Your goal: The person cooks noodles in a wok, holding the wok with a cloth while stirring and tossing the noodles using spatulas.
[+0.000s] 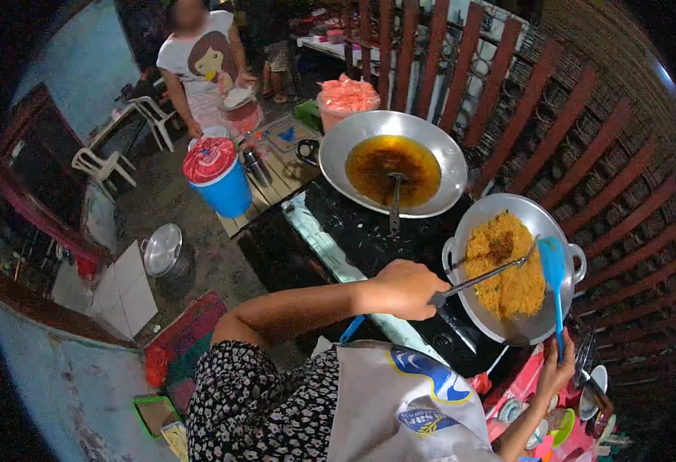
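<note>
My left hand (pixel 403 290) is closed around the black handle of a long metal spatula (pixel 483 277). Its shaft reaches over a silver two-handled wok (pixel 473 213), and its head is seen nearly edge-on. Yellow-orange noodles (pixel 511 289) with a dark brown patch on top fill much of the wok. At the wok's right side, my right hand (pixel 556 373) grips the handle of a blue spatula (pixel 553 262), whose broad head is inside the rim beside the noodles. Both tool heads are close together, but whether they touch I cannot tell.
A larger wok (pixel 450 165) of brown oil holds a metal utensil (pixel 396 200) on the black stove (pixel 338 219). Beyond stand a blue cooler (pixel 224 192), a tub of pink bags (pixel 347 100) and a person (pixel 211 73). Wooden slats (pixel 577 146) line the right side. Bowls (pixel 511 410) sit near my right arm.
</note>
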`<state>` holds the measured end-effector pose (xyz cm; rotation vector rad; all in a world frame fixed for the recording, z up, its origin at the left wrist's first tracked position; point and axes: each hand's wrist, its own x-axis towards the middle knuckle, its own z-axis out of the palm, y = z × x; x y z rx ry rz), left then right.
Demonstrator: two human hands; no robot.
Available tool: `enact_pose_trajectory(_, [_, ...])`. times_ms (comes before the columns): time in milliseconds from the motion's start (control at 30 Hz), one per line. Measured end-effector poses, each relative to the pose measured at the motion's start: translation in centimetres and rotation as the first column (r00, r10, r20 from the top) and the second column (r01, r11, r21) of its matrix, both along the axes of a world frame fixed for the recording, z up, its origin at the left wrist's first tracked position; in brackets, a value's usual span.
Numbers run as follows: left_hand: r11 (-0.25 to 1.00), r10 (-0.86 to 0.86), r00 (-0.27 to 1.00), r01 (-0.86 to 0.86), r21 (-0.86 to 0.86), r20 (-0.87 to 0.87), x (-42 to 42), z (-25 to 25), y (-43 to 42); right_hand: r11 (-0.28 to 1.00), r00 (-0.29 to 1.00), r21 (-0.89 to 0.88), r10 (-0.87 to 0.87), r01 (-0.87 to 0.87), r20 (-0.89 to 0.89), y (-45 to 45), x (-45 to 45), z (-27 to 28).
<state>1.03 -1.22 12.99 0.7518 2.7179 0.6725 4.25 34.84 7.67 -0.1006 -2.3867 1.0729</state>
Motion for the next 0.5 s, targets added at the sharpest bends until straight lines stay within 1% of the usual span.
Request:
enact_pose_trajectory(33, [0.997,-0.018,1.000,0.017,-0.073,-0.007,0.0,1.1,0.2,0.987,0.998,0.149,0.061,-0.062,0.007,-0.2,0.2,0.7])
enact_pose_trajectory(67, [0.998,-0.011,1.000,0.010,-0.069,-0.008,-0.1,1.5,0.3,0.986,0.998,0.153,0.068,-0.068,0.007,-0.5,0.3,1.3])
enact_pose_trajectory(133, [0.971,-0.109,0.991,0.088,-0.224,-0.084,-0.4,1.9,0.6,0.907,0.991,0.400,0.131,-0.130,0.027,-1.8,0.3,2.5])
enact_pose_trajectory(167, [0.972,-0.102,0.991,0.081,-0.222,-0.083,-0.5,1.7,0.8,0.892,0.997,0.446,0.067,-0.075,0.034,-2.9,0.5,3.5])
enact_pose_trajectory(233, [0.928,-0.188,0.966,0.116,-0.355,-0.177,-0.7,1.1,0.9,0.891,0.998,0.450,0.058,-0.060,0.019,-2.0,0.1,3.4])
enact_pose_trajectory(267, [0.929,-0.181,0.967,0.108,-0.353,-0.179,-0.7,1.1,1.0,0.891,0.999,0.453,0.041,-0.037,0.001,-1.6,-0.1,3.5])
enact_pose_trajectory(300, [0.911,-0.217,0.951,0.116,-0.396,-0.221,-0.6,1.3,1.1,0.871,0.996,0.489,0.075,-0.046,-0.041,-1.7,-0.1,3.7])
enact_pose_trajectory(333, [0.890,-0.257,0.931,0.123,-0.439,-0.258,-0.5,1.4,1.1,0.871,0.996,0.490,0.079,-0.048,-0.042,-2.0,0.2,3.9])
enact_pose_trajectory(367, [0.890,-0.254,0.932,0.121,-0.440,-0.259,-0.5,1.4,1.1,0.879,0.992,0.464,0.126,-0.111,-0.001,-2.4,0.5,4.0])
enact_pose_trajectory(400, [0.884,-0.268,0.913,0.107,-0.454,-0.307,-0.4,1.2,1.2,0.884,0.984,0.435,0.174,-0.174,0.040,-2.5,0.7,4.0])
enact_pose_trajectory(433, [0.879,-0.282,0.892,0.093,-0.468,-0.353,-0.4,1.0,1.2,0.834,0.993,0.542,0.112,-0.108,0.026,-2.6,0.7,3.8])
enact_pose_trajectory(467, [0.879,-0.283,0.893,0.095,-0.468,-0.350,-0.2,1.1,1.1,0.834,0.993,0.541,0.112,-0.110,0.029,-2.5,0.7,4.0])
enact_pose_trajectory(500, [0.877,-0.290,0.888,0.097,-0.471,-0.357,-0.2,1.2,1.0,0.847,0.996,0.528,0.016,-0.057,0.083,-2.2,0.6,4.3])
